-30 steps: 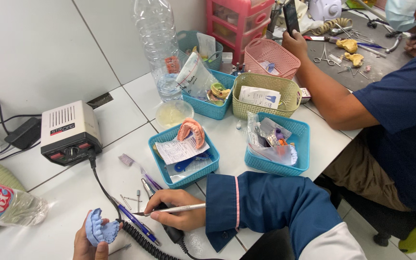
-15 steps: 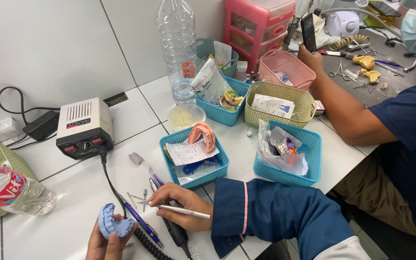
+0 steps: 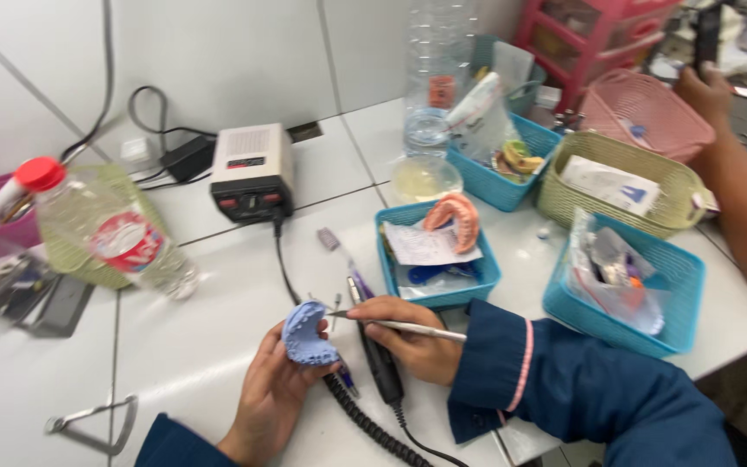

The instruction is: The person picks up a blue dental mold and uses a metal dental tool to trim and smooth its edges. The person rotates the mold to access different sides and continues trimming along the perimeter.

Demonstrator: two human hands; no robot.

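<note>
Near the front edge of the counter (image 3: 218, 285), the left hand (image 3: 274, 393) has its grip closed around a blue dental mould (image 3: 309, 333), fingers cupped under it with the tooth side up. To work it well, the mould should stay braced in that palm while the tool tip meets it lightly. Just to its right, the right hand (image 3: 412, 342) has its grip pinched shut on a thin white tool (image 3: 404, 326), pen-fashion, tip at the mould's rim.

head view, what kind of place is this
Most likely a dental lab bench: the left hand holds a blue dental cast, a pink denture sits in a blue basket, beside a micromotor control box.
</note>
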